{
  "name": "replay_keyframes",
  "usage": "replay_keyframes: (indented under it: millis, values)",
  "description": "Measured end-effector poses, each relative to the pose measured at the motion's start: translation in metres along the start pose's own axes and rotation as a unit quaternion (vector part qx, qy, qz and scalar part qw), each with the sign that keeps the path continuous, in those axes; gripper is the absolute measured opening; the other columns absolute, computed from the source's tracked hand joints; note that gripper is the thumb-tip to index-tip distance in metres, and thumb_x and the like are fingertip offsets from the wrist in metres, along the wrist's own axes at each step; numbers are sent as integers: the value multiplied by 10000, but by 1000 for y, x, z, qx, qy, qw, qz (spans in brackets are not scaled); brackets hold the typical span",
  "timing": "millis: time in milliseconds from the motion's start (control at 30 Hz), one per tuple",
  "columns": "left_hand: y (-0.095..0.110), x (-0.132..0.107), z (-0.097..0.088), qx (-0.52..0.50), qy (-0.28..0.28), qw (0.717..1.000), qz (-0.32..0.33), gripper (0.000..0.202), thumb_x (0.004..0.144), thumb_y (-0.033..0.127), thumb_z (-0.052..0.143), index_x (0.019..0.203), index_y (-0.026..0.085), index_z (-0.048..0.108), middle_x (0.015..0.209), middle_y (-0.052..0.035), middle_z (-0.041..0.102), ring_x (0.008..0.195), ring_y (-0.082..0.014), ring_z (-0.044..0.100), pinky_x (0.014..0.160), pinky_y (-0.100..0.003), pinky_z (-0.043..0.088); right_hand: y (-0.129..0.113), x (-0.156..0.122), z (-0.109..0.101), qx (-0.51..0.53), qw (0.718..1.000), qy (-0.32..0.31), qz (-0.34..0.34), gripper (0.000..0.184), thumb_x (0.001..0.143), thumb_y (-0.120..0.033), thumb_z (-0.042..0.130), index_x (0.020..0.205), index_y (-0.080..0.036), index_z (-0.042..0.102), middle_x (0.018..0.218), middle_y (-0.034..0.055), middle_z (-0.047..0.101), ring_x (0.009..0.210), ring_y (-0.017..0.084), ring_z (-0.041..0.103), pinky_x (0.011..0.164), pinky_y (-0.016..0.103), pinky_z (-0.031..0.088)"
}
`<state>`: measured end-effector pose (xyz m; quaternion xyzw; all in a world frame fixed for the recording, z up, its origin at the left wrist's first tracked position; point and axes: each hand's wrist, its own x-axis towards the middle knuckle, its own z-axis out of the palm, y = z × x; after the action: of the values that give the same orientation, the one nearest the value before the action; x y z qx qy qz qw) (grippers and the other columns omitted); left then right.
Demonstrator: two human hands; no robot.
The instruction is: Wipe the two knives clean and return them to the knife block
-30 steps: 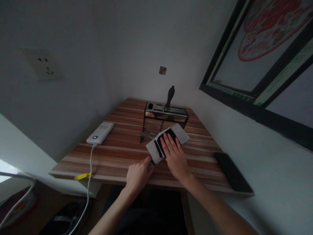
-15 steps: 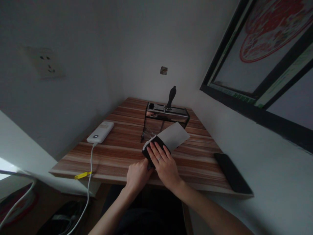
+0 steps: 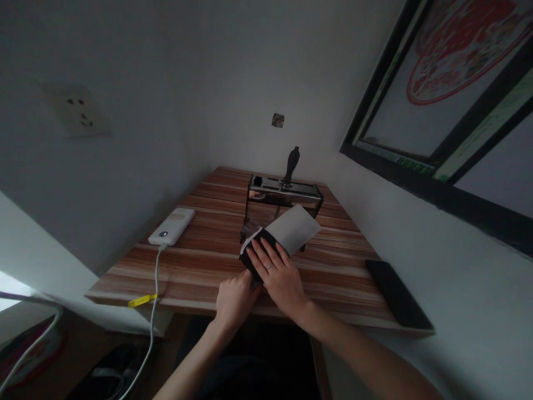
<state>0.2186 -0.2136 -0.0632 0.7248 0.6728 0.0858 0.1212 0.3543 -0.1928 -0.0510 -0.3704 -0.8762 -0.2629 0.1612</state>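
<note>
A white sheet of paper point(image 3: 293, 229) lies on the striped wooden table point(image 3: 200, 255), with a black piece point(image 3: 260, 242) at its near end. My right hand point(image 3: 278, 275) rests flat on that black piece, fingers stretched out and together. My left hand point(image 3: 235, 299) sits curled at the table's front edge, its fingertips pinching the near corner of the paper and black piece under my right hand.
A black metal frame with an upright black handle point(image 3: 283, 191) stands behind the paper. A white power bank point(image 3: 171, 226) with a white cable lies at the left. A dark phone point(image 3: 397, 300) lies at the right edge. Walls close in on three sides.
My right hand slid left and toward me along the paper. The black piece now sits bunched at the paper's near end instead of spread over its middle. My left hand stayed put.
</note>
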Motion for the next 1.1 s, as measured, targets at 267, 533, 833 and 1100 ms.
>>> replay_keyframes:
  millis: [267, 533, 833, 1100]
  values:
    - [-2, -1, 1, -10, 27, 999, 30, 195, 879, 326, 471, 1032, 237, 552, 952, -59, 725, 905, -231, 681, 711, -283, 447, 17, -2, -5, -27, 999, 3, 20, 478, 967, -102, 332, 1445, -118, 325, 1524, 67, 275, 1389, 255, 254, 1101, 454, 321]
    - [-2, -2, 3, 2, 33, 998, 56, 173, 868, 313, 481, 1021, 258, 542, 967, -29, 723, 892, -233, 683, 669, -280, 438, 61, -8, -16, -50, 993, 11, 104, 515, 939, -36, 316, 1448, -119, 322, 1520, 78, 284, 1401, 256, 217, 1119, 488, 254]
    - [-1, -1, 5, 16, 44, 997, 58, 138, 866, 322, 483, 964, 254, 553, 932, -23, 726, 860, -243, 690, 633, -281, 431, 82, -12, -17, -47, 981, 39, 185, 627, 877, 17, 332, 1480, -128, 236, 1537, 87, 236, 1427, 248, 117, 1147, 520, 160]
    - [0, -1, 5, 17, 46, 997, 58, 154, 863, 323, 484, 983, 256, 554, 903, -36, 727, 856, -249, 693, 637, -287, 435, 63, -13, -12, -45, 986, 26, 159, 563, 898, 0, 323, 1455, -77, 290, 1529, 116, 247, 1420, 270, 145, 1143, 523, 168]
